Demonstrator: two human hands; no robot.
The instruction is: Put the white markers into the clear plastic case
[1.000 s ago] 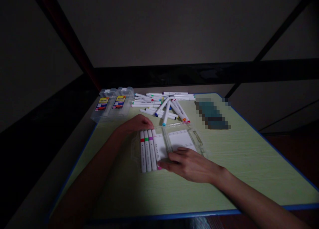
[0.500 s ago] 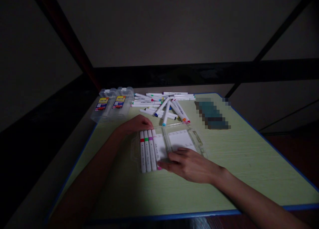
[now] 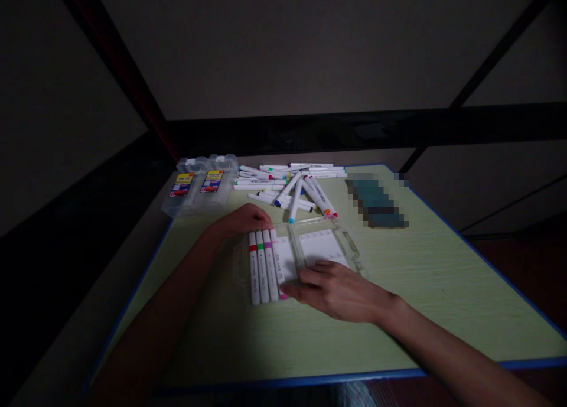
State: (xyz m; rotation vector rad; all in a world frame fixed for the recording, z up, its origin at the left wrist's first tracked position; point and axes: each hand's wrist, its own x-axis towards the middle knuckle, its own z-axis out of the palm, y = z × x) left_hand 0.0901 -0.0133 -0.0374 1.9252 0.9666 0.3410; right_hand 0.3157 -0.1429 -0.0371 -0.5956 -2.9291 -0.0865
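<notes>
An open clear plastic marker case (image 3: 241,265) lies on the table, several white markers side by side in its left half. Red, green and purple bands show on three markers (image 3: 261,271); the rightmost one, a pink marker (image 3: 278,259), tilts slightly. My left hand (image 3: 248,219) is closed at that marker's top end, by the case's far edge, its fingertips partly hidden. At the near end, my right hand (image 3: 334,292) has a digit against the pink tip, its other fingers bent over the case's middle ridge. White paper (image 3: 323,244) shows in the right half.
Beyond the case lies a loose pile of white markers (image 3: 287,188) with coloured ends. Two clear cases with labels (image 3: 195,185) stand at the back left. A blurred-out flat object (image 3: 376,200) is at the right. The green table (image 3: 420,312) has a blue edge.
Almost nothing differs. Both hands keep their places at the two ends of the pink marker, and the view has shifted very slightly.
</notes>
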